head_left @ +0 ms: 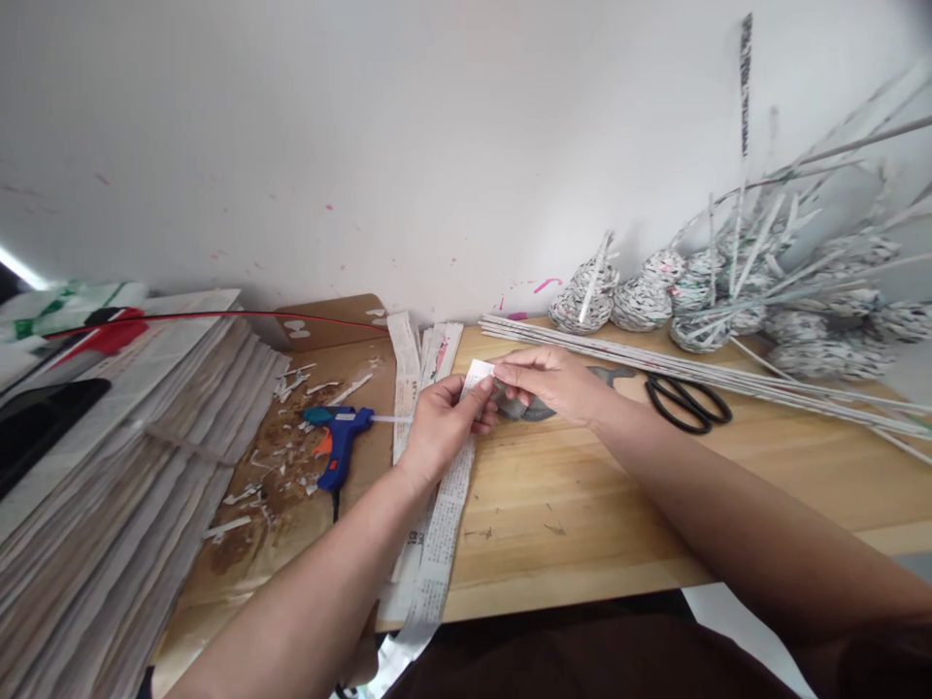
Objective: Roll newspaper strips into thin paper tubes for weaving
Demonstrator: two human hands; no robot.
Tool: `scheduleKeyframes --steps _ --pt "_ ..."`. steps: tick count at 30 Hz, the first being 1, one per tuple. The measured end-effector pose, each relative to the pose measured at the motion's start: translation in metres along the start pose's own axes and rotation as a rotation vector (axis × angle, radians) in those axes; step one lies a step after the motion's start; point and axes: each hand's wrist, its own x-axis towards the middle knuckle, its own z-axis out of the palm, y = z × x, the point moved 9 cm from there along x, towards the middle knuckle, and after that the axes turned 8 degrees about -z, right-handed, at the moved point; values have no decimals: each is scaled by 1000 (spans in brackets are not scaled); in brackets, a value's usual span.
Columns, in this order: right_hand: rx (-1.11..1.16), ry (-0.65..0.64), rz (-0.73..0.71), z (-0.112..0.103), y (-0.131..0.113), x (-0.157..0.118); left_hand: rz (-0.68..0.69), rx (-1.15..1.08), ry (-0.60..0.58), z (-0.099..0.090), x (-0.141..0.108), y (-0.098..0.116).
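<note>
My left hand (452, 416) is closed around the upper end of a newspaper strip (476, 373), thumb on top. The strip's white tip sticks up past the fingers. Close beside it, my right hand (548, 381) pinches the corner of that tip between thumb and fingertips. Below the left hand, a long printed length of newspaper strip (446, 529) runs down over the table's front edge; the hand hides where it joins the tip. More newspaper strips (405, 351) lie flat behind the left hand. A dark grey, partly hidden object (528, 409) rests under the right hand.
A blue glue gun (339, 456) lies on stained cardboard (291, 544) among paper scraps. Stacked newspaper (146, 495) fills the left. Black-handled scissors (688, 403) and thin paper rods (655, 364) lie right. Woven paper pieces (586, 296) stand along the wall.
</note>
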Motion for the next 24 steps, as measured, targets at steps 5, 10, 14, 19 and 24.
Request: scheduleKeyframes --steps 5,10,14,19,24 --pt "28 23 2 -1 3 0 4 30 5 1 -1 0" --pt "24 30 12 -1 1 -1 9 46 0 2 -1 1" --pt "86 38 38 2 2 -1 12 47 -5 3 -2 2" --pt "210 156 100 -1 8 -2 26 57 -4 4 -2 1" --pt "242 216 131 -3 11 -2 25 73 -13 6 -3 1"
